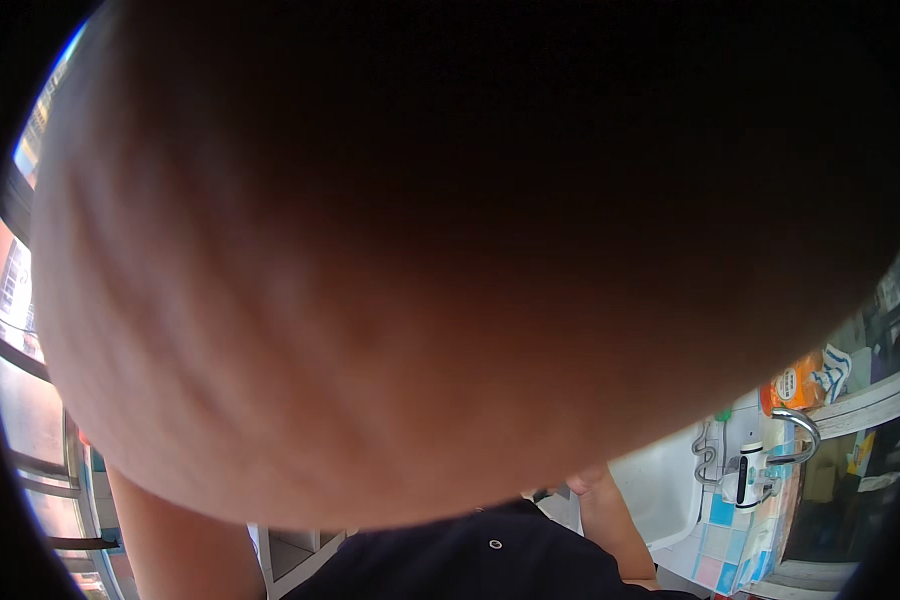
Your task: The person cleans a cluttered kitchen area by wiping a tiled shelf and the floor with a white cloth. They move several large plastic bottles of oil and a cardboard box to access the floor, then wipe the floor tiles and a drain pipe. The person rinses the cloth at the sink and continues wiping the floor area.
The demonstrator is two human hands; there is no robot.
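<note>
My left hand (pixel 350 380) is so close that it blurs and covers most of the head view. Its forearm rises from the lower left, and its fingers cannot be made out. Below its edge, right of my dark top (pixel 470 560), part of my right hand (pixel 587 481) shows at the end of a bent forearm. The fingers of that hand are mostly hidden behind the left one, so whether it holds anything is unclear. Nearest to it on the right is a white sink (pixel 660 485).
A curved chrome faucet (pixel 810 440) and a white tap unit with a dark display (pixel 748 475) stand right of the sink. Behind them are an orange package (pixel 798 384) and a blue-striped cloth (pixel 835 372). Coloured wall tiles (pixel 720 545) lie below; a window frame (pixel 45 465) runs along the left.
</note>
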